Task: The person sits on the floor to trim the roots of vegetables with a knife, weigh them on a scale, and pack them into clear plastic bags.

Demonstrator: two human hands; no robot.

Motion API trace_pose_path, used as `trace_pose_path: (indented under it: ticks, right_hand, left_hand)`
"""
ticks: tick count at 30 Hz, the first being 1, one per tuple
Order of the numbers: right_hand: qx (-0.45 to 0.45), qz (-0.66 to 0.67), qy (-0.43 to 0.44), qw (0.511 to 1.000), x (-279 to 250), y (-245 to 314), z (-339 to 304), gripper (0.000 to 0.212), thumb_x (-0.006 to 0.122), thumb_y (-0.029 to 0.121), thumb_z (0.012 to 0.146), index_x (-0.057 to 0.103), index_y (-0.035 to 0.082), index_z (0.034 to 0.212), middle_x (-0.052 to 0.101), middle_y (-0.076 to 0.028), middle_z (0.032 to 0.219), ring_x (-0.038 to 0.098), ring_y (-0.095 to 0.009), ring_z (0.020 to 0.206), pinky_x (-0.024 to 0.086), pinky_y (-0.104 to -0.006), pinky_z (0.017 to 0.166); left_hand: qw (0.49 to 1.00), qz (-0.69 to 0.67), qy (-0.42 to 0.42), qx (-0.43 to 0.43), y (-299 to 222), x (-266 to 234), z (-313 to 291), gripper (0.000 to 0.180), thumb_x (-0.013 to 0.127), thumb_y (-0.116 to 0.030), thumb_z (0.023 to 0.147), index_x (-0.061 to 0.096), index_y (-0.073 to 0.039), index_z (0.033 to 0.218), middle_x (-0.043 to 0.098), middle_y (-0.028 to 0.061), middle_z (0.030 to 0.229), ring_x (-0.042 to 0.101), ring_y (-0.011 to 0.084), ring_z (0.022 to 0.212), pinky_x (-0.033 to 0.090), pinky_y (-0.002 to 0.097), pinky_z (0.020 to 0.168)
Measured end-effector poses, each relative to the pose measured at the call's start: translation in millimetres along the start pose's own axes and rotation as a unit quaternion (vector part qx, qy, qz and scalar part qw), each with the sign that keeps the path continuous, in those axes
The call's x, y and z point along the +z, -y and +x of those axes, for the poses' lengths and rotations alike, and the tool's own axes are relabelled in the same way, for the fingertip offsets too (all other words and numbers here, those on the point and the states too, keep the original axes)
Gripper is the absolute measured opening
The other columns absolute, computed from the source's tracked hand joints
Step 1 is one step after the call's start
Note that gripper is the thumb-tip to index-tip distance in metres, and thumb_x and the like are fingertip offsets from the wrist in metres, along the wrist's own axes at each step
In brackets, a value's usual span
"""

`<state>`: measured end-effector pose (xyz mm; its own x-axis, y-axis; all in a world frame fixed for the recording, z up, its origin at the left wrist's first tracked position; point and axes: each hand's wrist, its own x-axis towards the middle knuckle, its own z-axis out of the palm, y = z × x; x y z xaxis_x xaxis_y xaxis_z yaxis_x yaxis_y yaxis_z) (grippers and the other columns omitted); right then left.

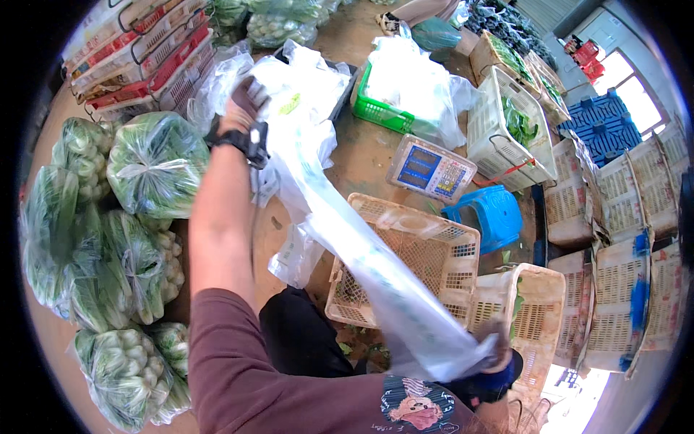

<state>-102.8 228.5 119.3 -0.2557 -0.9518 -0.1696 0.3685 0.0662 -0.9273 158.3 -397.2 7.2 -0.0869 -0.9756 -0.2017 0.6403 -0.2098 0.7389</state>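
Note:
A long clear plastic bag (361, 249) stretches diagonally from a loose pile of bags (307, 79) down to the lower right. Its lower end is gripped by my right hand (495, 343), which is blurred by motion. My left hand (249, 98), with a black watch on the wrist, reaches out to the left side of the pile and touches the plastic there; how its fingers are set is hard to make out. Beneath the stretched bag stands a whitish plastic crate (405, 217) with a mesh bottom.
Bagged leafy vegetables with white stems (159, 163) crowd the left. Stacked crates (144, 54) rise behind them. Ahead are a green basket (383, 112), a scale (431, 168), a blue stool (499, 217) and a crate of greens (510, 130). More crates (614, 307) line the right.

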Motion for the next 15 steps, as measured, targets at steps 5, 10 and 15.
trace_pose_path:
  ticks: [5,10,15]
  right_hand:
    - [-0.036,0.027,-0.028,0.999,11.5,13.4,11.3,0.060,0.051,0.039,0.086,0.035,0.003,0.131,0.049,-0.013,0.123,0.049,-0.023,0.110,0.039,-0.0355,0.095]
    - [-0.079,0.037,-0.017,0.996,22.8,12.6,36.7,0.066,0.050,0.046,0.085,0.031,0.006,0.134,0.046,-0.014,0.126,0.047,-0.024,0.113,0.037,-0.0371,0.098]
    - [-0.118,0.046,0.054,0.991,57.4,21.0,52.0,0.071,0.049,0.052,0.083,0.028,0.009,0.136,0.043,-0.014,0.130,0.045,-0.024,0.116,0.035,-0.0386,0.100]
  left_hand:
    - [0.979,0.007,-0.037,0.200,-129.8,-1.8,-56.4,0.046,0.056,-0.032,0.085,0.047,-0.012,0.125,0.047,0.0064,0.129,0.040,0.0252,0.122,0.033,0.0434,0.099]
    - [0.894,0.140,0.411,0.114,-52.2,47.9,-236.3,0.077,0.069,-0.030,0.073,0.029,-0.005,0.134,0.035,0.0134,0.134,0.036,0.0244,0.123,0.033,0.0378,0.100]
    - [0.666,0.360,0.575,0.309,9.0,99.1,-402.7,0.120,0.088,-0.030,0.048,0.017,-0.013,0.144,0.030,0.0216,0.140,0.034,0.0347,0.126,0.032,0.0399,0.103]
